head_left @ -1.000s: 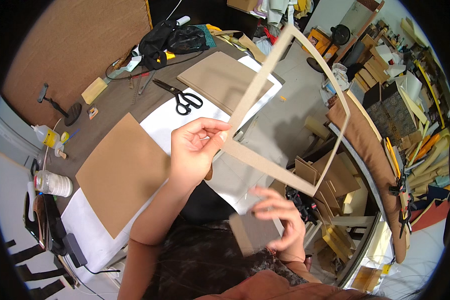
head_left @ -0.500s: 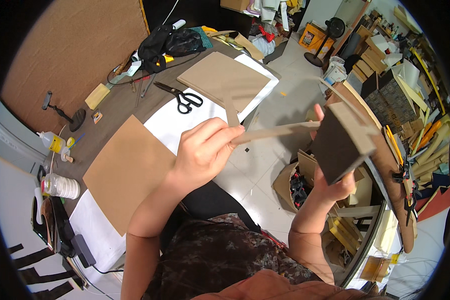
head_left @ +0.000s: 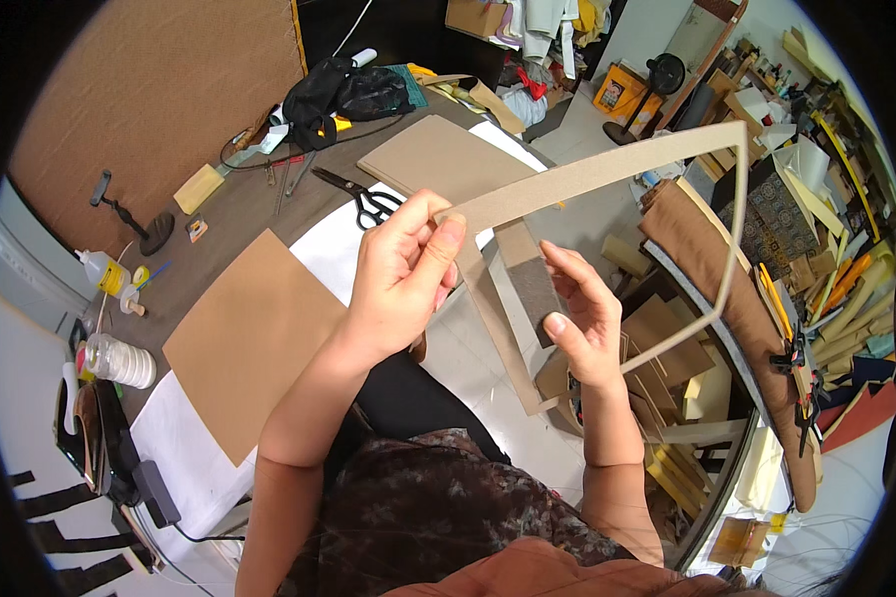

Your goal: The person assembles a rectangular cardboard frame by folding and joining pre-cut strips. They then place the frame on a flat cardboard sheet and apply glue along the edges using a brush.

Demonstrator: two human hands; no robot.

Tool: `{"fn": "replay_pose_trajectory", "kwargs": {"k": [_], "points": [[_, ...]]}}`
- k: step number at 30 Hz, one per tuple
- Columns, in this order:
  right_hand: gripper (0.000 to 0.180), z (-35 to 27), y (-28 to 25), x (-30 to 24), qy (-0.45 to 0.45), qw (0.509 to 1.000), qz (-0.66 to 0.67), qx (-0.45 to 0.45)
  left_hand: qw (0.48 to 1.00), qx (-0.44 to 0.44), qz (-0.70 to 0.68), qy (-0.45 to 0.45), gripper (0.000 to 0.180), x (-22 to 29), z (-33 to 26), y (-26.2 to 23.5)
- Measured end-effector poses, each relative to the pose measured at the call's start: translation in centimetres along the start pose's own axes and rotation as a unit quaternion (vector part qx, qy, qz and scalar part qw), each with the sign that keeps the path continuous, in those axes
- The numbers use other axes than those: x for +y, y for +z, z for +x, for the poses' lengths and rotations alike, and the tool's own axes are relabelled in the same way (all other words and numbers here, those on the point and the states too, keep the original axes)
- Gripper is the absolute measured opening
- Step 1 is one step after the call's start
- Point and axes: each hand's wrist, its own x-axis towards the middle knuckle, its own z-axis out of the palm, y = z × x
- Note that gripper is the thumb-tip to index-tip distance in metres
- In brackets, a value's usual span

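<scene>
Pinching frame (head_left: 607,166) edge well above floor (head_left: 473,368)

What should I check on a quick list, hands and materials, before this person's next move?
1. Left hand grips the frame: ok, pinched at a corner.
2. Right hand holds the small block: ok, thumb and fingers around it.
3. A hand free for something else: not ok, both are occupied.
4. Block touching the frame: cannot tell, they overlap in this view.
5. Scissors out of both hands: ok, lying beyond the left hand.
</scene>
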Motion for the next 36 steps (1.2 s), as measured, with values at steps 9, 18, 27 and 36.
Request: {"fn": "replay_pose_trajectory", "kwargs": {"k": [9,18,27,36], "points": [[0.056,-0.6,2.3,1.9,-0.054,0.997,0.036,0.035,0.993,0.035,0.085,0.070,0.020,-1.3,-0.6,1.1],[0.053,-1.1,2.9,2.9,-0.046,0.995,0.007,0.083,0.994,0.045,0.053,0.082,0.021,-2.6,-0.7,1.6],[0.060,-1.4,2.9,3.2,-0.120,0.989,0.011,0.083,0.993,0.047,0.058,0.096,0.018,-2.9,-0.7,1.6],[0.057,-1.6,3.0,3.7,-0.020,0.991,-0.011,0.133,0.994,0.046,0.051,0.082,0.018,-3.8,-0.6,2.0]]}}
